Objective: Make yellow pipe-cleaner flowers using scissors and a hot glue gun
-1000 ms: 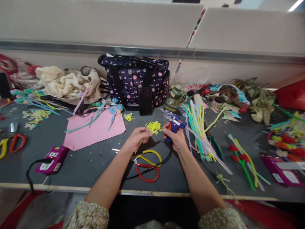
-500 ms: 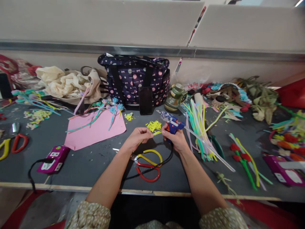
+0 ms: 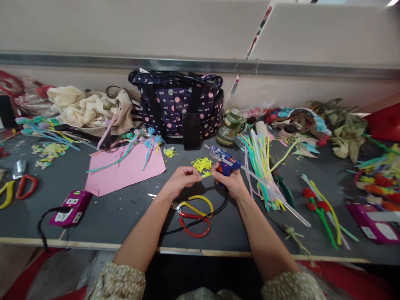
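My right hand [image 3: 231, 181] is closed around a blue hot glue gun [image 3: 229, 165], its nozzle pointing up and left. A long clear glue stick [image 3: 275, 192] runs out of the gun's back. Between the fingertips of my left hand [image 3: 183, 179] is a thin yellow strip [image 3: 206, 175], which reaches across to the fingers of my right hand. Just beyond both hands lies a small heap of yellow cut pieces [image 3: 202, 163]. Below them, scissors [image 3: 196, 216] with red and yellow handles lie under the gun's black cord [image 3: 220, 209].
Behind stand a dark patterned bag [image 3: 171, 104], a phone [image 3: 191, 131] and a green jar [image 3: 230, 127]. Pink paper [image 3: 125, 173] lies left, above a purple power strip [image 3: 72, 207]. Pipe cleaners [image 3: 261, 166] are bundled on the right, with red-tipped stems [image 3: 321, 214] farther over.
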### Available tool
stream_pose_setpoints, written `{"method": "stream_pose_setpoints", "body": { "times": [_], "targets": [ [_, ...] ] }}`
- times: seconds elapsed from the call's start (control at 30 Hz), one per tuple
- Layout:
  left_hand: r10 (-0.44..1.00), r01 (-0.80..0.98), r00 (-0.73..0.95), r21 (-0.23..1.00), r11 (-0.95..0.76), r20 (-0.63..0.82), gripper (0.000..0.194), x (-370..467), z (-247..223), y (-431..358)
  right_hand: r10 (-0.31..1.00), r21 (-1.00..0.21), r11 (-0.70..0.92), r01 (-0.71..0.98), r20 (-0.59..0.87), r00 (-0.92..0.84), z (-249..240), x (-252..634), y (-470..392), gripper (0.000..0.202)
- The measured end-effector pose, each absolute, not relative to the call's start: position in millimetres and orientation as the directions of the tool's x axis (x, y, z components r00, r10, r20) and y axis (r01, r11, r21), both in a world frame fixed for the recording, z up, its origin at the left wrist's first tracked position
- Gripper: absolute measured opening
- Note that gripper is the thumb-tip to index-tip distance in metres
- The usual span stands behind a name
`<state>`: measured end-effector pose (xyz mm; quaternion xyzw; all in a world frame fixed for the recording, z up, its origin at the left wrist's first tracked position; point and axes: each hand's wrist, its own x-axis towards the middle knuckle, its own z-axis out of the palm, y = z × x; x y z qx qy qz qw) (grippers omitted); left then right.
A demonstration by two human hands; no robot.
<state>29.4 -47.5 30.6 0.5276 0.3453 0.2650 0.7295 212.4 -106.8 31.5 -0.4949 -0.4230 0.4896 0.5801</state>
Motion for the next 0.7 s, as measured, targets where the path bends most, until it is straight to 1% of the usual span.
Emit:
{"method": "stream_pose_setpoints", "body": {
  "times": [0.23, 0.47, 0.7],
  "targets": [
    [0.749, -0.011, 0.625, 0.957, 0.291, -0.221, 0.014, 29.0, 28.2, -47.5, 0.976, -0.991, -0.027, -0.134, -0.054, 0.209, 40.6, 208.4, -107.4, 0.026],
    [0.751, 0.01, 0.617, 0.957, 0.291, -0.235, 0.02, 29.5, 30.1, -48.4, 0.975, -0.992, -0.02, -0.128, -0.048, 0.219, 42.5, 207.8, -107.2, 0.028],
    [0.754, 0.007, 0.613, 0.957, 0.291, -0.235, 0.016, 30.3, 32.6, -49.5, 0.971, -0.992, -0.03, -0.12, -0.058, 0.232, 44.7, 205.7, -107.7, 0.029]
  ]
}}
